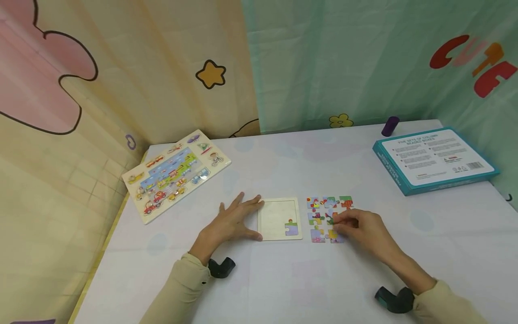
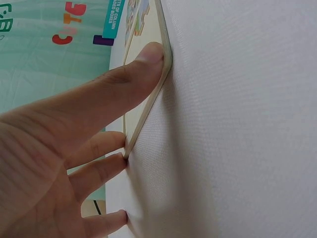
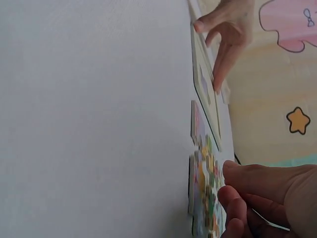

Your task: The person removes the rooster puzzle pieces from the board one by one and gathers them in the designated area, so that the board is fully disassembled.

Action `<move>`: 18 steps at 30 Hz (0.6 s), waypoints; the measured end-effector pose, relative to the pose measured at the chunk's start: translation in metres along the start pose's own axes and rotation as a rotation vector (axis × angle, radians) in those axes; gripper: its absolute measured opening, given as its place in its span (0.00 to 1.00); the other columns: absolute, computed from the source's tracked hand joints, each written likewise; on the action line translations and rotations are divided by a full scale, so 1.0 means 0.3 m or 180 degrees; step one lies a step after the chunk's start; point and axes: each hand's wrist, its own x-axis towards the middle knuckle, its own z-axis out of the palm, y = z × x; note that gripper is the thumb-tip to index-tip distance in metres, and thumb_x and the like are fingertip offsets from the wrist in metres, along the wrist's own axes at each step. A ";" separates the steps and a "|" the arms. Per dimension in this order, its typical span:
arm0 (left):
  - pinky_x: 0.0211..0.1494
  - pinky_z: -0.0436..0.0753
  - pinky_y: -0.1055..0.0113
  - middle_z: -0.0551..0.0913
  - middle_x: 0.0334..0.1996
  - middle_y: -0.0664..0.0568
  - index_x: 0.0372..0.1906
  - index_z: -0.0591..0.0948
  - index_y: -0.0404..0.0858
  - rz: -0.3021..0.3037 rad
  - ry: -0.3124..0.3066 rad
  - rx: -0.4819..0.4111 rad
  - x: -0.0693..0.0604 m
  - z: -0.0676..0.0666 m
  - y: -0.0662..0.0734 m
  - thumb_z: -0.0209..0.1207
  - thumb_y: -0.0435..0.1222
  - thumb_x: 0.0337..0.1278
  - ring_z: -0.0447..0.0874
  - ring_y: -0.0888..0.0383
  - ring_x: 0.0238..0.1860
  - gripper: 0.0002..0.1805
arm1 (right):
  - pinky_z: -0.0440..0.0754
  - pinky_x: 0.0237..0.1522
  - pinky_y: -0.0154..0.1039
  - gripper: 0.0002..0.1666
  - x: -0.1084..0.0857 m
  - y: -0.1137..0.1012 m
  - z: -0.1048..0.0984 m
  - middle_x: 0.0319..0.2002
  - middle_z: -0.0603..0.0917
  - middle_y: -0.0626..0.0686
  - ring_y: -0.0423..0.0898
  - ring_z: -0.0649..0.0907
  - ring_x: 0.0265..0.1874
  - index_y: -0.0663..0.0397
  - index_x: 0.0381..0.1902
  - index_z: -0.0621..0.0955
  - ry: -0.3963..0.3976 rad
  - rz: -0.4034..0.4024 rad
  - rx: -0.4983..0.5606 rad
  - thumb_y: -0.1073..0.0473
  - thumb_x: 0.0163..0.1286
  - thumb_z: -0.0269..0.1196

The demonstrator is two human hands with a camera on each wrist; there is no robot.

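Observation:
A small square wooden puzzle tray [image 1: 279, 219] lies on the white table, with one purple and green puzzle piece [image 1: 291, 228] in its lower right corner. My left hand [image 1: 232, 220] is spread along the tray's left side; its thumb touches the near corner and a fingertip the far corner. To the right of the tray, colourful jigsaw pieces [image 1: 317, 236] lie in loose rows. Over them is my right hand [image 1: 362, 229], thumb and forefinger close together beside a middle-row piece [image 1: 329, 218]. Whether it pinches that piece is hidden; some pieces lie beneath the hand.
A larger vehicle picture board [image 1: 176, 175] lies at the back left. At the back right are a teal-edged box [image 1: 437, 159] and a dark purple cylinder [image 1: 390, 126]. Printed curtains [image 1: 299, 67] hang behind the table.

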 end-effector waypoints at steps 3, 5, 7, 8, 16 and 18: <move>0.65 0.41 0.23 0.58 0.75 0.59 0.72 0.68 0.47 -0.0019 -0.0005 0.0008 0.001 0.000 0.001 0.78 0.50 0.36 0.38 0.44 0.78 0.52 | 0.77 0.28 0.30 0.10 0.025 -0.035 0.037 0.29 0.84 0.44 0.40 0.78 0.27 0.56 0.39 0.87 -0.0120 -0.0132 0.0087 0.62 0.58 0.72; 0.65 0.41 0.23 0.58 0.75 0.59 0.72 0.69 0.47 -0.0028 -0.0004 0.0011 0.000 -0.001 0.003 0.78 0.50 0.35 0.39 0.44 0.78 0.52 | 0.76 0.27 0.31 0.09 0.043 -0.061 0.068 0.27 0.82 0.43 0.38 0.77 0.26 0.56 0.38 0.88 -0.0183 -0.0275 0.0082 0.64 0.57 0.73; 0.65 0.41 0.23 0.59 0.75 0.59 0.72 0.69 0.47 -0.0032 -0.0003 0.0014 0.000 0.000 0.004 0.78 0.50 0.35 0.39 0.44 0.78 0.52 | 0.75 0.25 0.31 0.10 0.060 -0.089 0.100 0.25 0.80 0.42 0.37 0.76 0.24 0.56 0.39 0.88 -0.0254 -0.0410 0.0056 0.65 0.57 0.73; 0.65 0.41 0.24 0.58 0.75 0.59 0.72 0.69 0.47 -0.0034 -0.0005 0.0016 0.000 0.001 0.005 0.78 0.50 0.35 0.39 0.44 0.78 0.52 | 0.75 0.26 0.31 0.11 0.067 -0.103 0.116 0.25 0.79 0.42 0.37 0.76 0.24 0.57 0.39 0.88 -0.0278 -0.0454 0.0034 0.65 0.56 0.73; 0.65 0.41 0.24 0.58 0.75 0.59 0.72 0.68 0.47 -0.0037 -0.0007 0.0032 0.000 0.001 0.005 0.78 0.50 0.36 0.39 0.44 0.78 0.52 | 0.73 0.29 0.33 0.13 0.093 -0.177 0.193 0.23 0.75 0.42 0.40 0.73 0.27 0.59 0.40 0.89 -0.0374 -0.0609 -0.0162 0.67 0.55 0.72; 0.65 0.41 0.24 0.58 0.75 0.59 0.72 0.68 0.47 -0.0037 -0.0005 0.0042 0.001 -0.001 0.007 0.78 0.50 0.36 0.39 0.44 0.78 0.52 | 0.72 0.29 0.33 0.12 0.093 -0.181 0.197 0.23 0.75 0.42 0.40 0.73 0.26 0.59 0.39 0.89 -0.0344 -0.0598 -0.0214 0.67 0.54 0.72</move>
